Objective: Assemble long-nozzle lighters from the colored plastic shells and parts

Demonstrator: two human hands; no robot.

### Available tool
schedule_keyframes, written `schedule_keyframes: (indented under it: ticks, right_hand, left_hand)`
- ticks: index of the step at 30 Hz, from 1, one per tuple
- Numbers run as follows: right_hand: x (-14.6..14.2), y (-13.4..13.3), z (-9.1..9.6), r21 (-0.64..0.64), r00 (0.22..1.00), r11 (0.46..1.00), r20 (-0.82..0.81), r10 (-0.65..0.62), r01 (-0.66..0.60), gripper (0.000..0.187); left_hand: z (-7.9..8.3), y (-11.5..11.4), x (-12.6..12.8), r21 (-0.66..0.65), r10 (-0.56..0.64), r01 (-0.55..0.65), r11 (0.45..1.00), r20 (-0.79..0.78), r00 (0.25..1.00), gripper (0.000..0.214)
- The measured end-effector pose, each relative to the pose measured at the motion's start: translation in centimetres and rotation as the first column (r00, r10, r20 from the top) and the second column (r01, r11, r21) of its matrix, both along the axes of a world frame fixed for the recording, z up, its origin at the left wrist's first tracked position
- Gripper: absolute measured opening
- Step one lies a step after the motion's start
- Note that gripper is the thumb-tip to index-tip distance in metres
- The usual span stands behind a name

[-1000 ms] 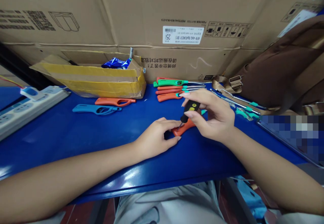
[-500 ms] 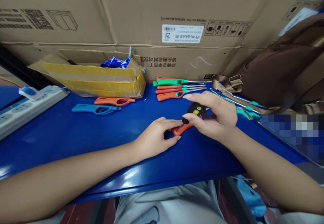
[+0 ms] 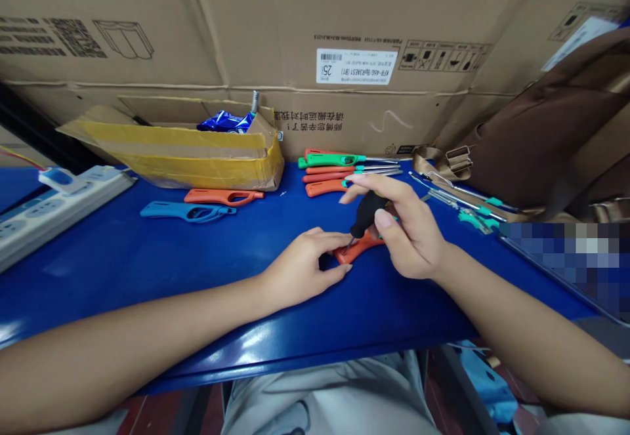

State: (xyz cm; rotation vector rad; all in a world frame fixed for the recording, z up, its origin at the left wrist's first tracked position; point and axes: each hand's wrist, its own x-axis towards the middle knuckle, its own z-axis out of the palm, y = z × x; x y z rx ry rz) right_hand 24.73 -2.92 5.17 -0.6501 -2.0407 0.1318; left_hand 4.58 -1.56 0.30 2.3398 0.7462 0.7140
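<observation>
My right hand (image 3: 406, 225) is closed round a small black-handled screwdriver (image 3: 363, 215), its tip down on an orange lighter (image 3: 358, 246) that lies on the blue table (image 3: 147, 258). My left hand (image 3: 305, 268) rests on the table with its fingers curled against the near end of that lighter, pinning it. Part of the lighter is hidden under both hands.
Several orange and green lighters (image 3: 339, 171) lie in a row behind my hands. An orange lighter (image 3: 221, 196) and a blue one (image 3: 184, 211) lie to the left, before an open cardboard box (image 3: 182, 149). More lighter parts (image 3: 462, 208) and a brown bag (image 3: 551, 140) are at the right, a power strip (image 3: 54, 202) at far left.
My right hand has turned the screwdriver between its fingers, tilting flatter and then upright again, with the tip kept on the orange lighter. My left hand has stayed put.
</observation>
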Motion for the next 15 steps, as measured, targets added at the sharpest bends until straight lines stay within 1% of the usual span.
schedule_keyframes:
  ticks: [1, 2, 3, 5, 7, 8, 9, 10, 11, 13, 14, 15]
  right_hand:
    - [-0.12, -0.1, -0.09, -0.058, 0.999, 0.998, -0.022, 0.026, -0.027, 0.041]
    - [-0.24, -0.14, -0.15, -0.076, 0.998, 0.996, -0.05, 0.038, -0.041, 0.04]
    - [-0.32, -0.12, -0.17, -0.059, 0.997, 0.998, -0.073, 0.025, -0.029, 0.038]
    - [-0.32, 0.05, -0.09, 0.057, 0.995, 0.997, -0.084, -0.05, 0.055, 0.035]
    - [-0.14, 0.23, 0.09, 0.183, 0.988, 0.972, -0.072, -0.134, 0.145, 0.036]
    - [-0.04, 0.25, 0.17, 0.211, 0.986, 0.963, -0.063, -0.156, 0.166, 0.036]
    - [0.04, 0.23, 0.22, 0.199, 0.986, 0.966, -0.054, -0.156, 0.164, 0.034]
    - [0.08, 0.17, 0.24, 0.146, 0.989, 0.979, -0.048, -0.138, 0.144, 0.034]
    - [0.08, 0.08, 0.23, 0.066, 0.993, 0.992, -0.051, -0.108, 0.111, 0.036]
    - [-0.02, -0.05, 0.15, -0.079, 0.996, 0.997, -0.081, -0.033, 0.027, 0.039]
    - [-0.08, -0.06, 0.11, -0.107, 0.995, 0.994, -0.098, -0.008, -0.002, 0.039]
    - [-0.12, -0.03, 0.1, -0.09, 0.994, 0.996, -0.11, -0.005, -0.005, 0.036]
  left_hand:
    - [0.07, 0.01, 0.02, 0.002, -0.003, 0.003, 1.0, 0.0, 1.0, 0.027]
    - [0.12, 0.03, 0.05, 0.004, -0.007, 0.007, 1.0, 0.001, 1.0, 0.027]
    - [0.13, 0.04, 0.06, 0.002, -0.011, 0.011, 1.0, 0.004, 1.0, 0.026]
    - [0.07, 0.05, 0.08, -0.007, -0.014, 0.014, 1.0, 0.009, 1.0, 0.027]
    - [-0.09, 0.04, 0.06, -0.011, -0.01, 0.011, 1.0, 0.021, 1.0, 0.03]
    - [-0.17, 0.04, 0.04, -0.011, -0.007, 0.007, 1.0, 0.024, 1.0, 0.031]
    - [-0.23, 0.04, 0.03, -0.011, 0.0, 0.001, 1.0, 0.025, 1.0, 0.032]
    - [-0.27, 0.05, 0.01, -0.012, 0.003, -0.003, 1.0, 0.022, 1.0, 0.034]
    - [-0.28, 0.06, -0.01, -0.011, 0.003, -0.003, 1.0, 0.017, 1.0, 0.034]
    - [-0.24, 0.11, -0.02, -0.007, -0.006, 0.006, 1.0, 0.003, 1.0, 0.032]
    - [-0.2, 0.13, -0.01, -0.005, -0.01, 0.01, 1.0, 0.001, 1.0, 0.032]
    - [-0.17, 0.14, -0.01, -0.004, -0.012, 0.012, 1.0, 0.002, 1.0, 0.031]
